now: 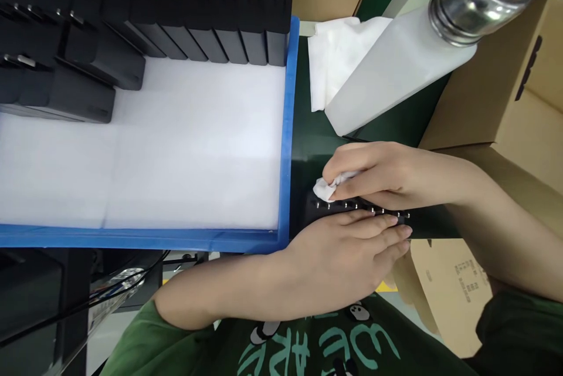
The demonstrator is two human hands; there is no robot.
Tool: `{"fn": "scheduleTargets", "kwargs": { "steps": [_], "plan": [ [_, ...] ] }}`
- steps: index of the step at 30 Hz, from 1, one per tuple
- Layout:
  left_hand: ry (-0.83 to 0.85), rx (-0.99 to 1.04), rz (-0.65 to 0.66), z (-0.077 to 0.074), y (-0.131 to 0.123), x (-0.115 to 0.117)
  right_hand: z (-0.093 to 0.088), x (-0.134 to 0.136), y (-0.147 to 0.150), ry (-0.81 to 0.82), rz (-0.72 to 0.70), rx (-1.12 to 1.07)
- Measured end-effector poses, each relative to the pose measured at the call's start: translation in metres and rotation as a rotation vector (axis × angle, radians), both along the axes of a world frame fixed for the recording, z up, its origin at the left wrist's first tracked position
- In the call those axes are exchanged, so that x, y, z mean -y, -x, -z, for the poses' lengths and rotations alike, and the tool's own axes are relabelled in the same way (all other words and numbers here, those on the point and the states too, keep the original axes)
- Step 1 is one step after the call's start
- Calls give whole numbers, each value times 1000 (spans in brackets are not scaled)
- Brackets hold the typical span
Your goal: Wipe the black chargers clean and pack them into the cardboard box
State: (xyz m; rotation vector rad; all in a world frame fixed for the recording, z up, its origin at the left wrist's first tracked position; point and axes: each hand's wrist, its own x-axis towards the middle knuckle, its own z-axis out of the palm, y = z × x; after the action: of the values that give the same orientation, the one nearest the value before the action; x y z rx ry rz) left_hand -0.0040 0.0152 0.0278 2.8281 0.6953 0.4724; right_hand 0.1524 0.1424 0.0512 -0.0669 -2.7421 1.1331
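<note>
My right hand [382, 173] pinches a crumpled white wipe [324, 189] between thumb and fingers. The wipe sits against the left end of a row of black power adapters [313, 207], whose metal prongs point up. Across the near side of that row lies my left hand [352, 253], its fingers stretched out and resting on the adapters; its thumb is hidden. Both hands cover most of the row. More black adapters [255, 41] stand packed in the blue-rimmed tray [288, 129], along its far side and left end, prongs up.
A white bottle [396, 71] with a metal pump top stands behind my right hand, beside folded white cloths [338, 47]. An open cardboard box [479, 106] is at the right, with a printed flap [457, 288] below. Black cables [118, 288] hang at the lower left.
</note>
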Motion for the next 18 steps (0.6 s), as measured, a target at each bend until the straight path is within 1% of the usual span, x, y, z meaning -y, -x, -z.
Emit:
{"fn": "scheduleTargets", "kwargs": {
  "steps": [4,10,13,18],
  "plan": [
    [20,-27,12,-2,1,-2,0,3,-10,22,22,-34],
    [25,-30,5,-3,0,-1,6,6,-17,44,63,-76],
    [9,-11,-12,-2,-1,2,7,6,-21,46,78,-92],
    [13,33,-58,2,-3,4,4,8,-34,16,102,-74]
  ]
}}
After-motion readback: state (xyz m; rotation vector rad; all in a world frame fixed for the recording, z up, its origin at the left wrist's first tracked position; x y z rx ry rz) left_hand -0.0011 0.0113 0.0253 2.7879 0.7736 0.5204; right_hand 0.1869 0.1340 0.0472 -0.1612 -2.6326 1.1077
